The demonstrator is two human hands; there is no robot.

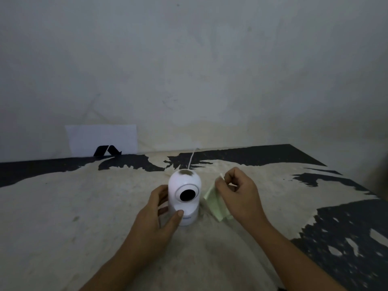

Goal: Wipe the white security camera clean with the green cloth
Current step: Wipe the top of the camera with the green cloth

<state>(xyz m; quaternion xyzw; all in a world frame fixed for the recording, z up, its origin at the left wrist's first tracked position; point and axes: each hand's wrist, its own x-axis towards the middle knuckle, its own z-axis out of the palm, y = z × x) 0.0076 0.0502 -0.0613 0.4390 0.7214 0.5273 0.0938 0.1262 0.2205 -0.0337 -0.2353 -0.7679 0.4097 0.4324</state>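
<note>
A white dome-shaped security camera [184, 198] stands upright in the middle of the table, its black lens facing me and a dark smudge of dirt on its top. My left hand [157, 215] wraps around its left side and base, thumb on the front. A pale green cloth [216, 204] hangs just right of the camera, its lower end on the table. My right hand [237, 192] pinches the cloth's upper corner between thumb and fingers, close beside the camera but apart from it.
A white cable [192, 158] runs from behind the camera toward the wall. The table [84, 206] has a worn beige and black surface. A white sheet with a black mark [102, 141] leans against the wall at the back left.
</note>
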